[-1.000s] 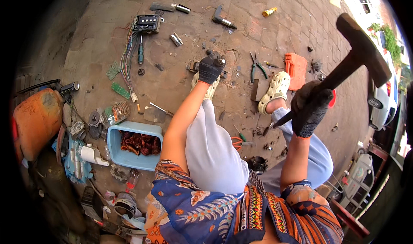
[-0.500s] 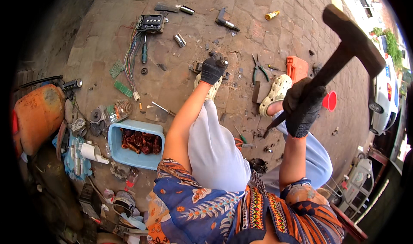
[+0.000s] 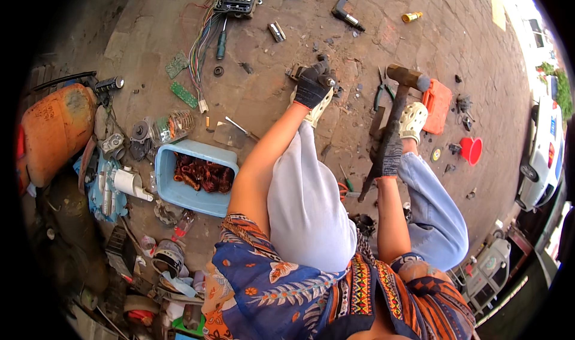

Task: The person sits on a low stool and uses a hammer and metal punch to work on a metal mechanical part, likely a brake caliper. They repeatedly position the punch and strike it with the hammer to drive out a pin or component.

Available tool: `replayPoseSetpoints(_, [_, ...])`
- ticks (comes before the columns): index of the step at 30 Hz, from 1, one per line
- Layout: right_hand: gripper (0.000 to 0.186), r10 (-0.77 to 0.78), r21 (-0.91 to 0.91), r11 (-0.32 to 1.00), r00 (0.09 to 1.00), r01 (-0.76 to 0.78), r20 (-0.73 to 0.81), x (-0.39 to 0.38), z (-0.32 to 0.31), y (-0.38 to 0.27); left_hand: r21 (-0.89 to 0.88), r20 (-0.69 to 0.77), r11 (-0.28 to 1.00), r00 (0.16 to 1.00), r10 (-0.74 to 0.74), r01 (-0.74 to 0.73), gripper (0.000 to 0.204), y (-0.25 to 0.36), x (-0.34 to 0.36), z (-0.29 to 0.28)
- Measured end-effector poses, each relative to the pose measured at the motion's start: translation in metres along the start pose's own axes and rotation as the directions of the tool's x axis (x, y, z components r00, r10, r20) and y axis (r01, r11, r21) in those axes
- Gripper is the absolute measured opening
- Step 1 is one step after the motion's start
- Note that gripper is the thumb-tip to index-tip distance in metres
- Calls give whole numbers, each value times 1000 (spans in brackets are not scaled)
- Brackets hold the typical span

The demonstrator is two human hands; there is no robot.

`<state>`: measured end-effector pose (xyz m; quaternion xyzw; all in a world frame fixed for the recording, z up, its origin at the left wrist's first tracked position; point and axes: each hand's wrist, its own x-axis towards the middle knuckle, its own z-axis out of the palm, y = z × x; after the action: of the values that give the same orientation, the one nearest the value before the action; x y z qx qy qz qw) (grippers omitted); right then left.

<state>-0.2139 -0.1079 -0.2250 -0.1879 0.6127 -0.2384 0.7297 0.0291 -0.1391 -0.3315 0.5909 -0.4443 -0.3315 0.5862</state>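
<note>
My right hand (image 3: pixel 390 154), in a dark knitted glove, is wrapped round the handle of a large hammer (image 3: pixel 408 78). The hammer's rusty head is low, near my right shoe and the orange case (image 3: pixel 438 107). My left hand (image 3: pixel 312 85), gloved in black, is closed round a short metal rod (image 3: pixel 330 82) whose shiny round end shows beside the fingers; the rest of it is hidden. Under that hand, against my left shoe (image 3: pixel 319 109), a dark metal part (image 3: pixel 294 72) peeks out on the paving. Pliers (image 3: pixel 383 89) with dark green handles lie left of the hammer.
A blue tub (image 3: pixel 196 203) of copper windings stands left of my leg. Beyond it are a circuit module (image 3: pixel 236 4) with wires, a screwdriver (image 3: pixel 221 45) and a drill-like tool (image 3: pixel 347 13). An orange tank (image 3: pixel 58 127) and scrap crowd the left; a red cup (image 3: pixel 471 150) lies right.
My right hand has swung the hammer down and to the left from its raised position. The left hand keeps its grip at the shoe. The whole view has shifted a little.
</note>
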Motion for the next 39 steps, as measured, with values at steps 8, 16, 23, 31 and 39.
replayPoseSetpoints(8, [46, -589, -967, 231, 806, 108, -51, 54, -74, 58, 401, 263, 872, 947, 183, -280, 14, 6, -12, 16])
replayPoseSetpoints(16, [47, -452, -946, 317, 866, -69, -215, 72, -73, 164, 558, 563, 545, 768, 306, -626, 11, -9, -34, 23])
replayPoseSetpoints(23, [42, -9, -780, 585, 960, -222, -280, 63, -36, 128, 326, 293, 811, 868, 401, -485, 14, 9, -33, 14])
replayPoseSetpoints(31, [34, 39, -714, 670, 971, -201, -236, 62, -39, 144, 336, 181, 821, 887, 424, -461, 16, 15, -23, 9])
replayPoseSetpoints(39, [37, 71, -686, 692, 967, -225, -246, 71, -43, 160, 324, 195, 838, 897, 396, -440, 17, 7, -14, 15])
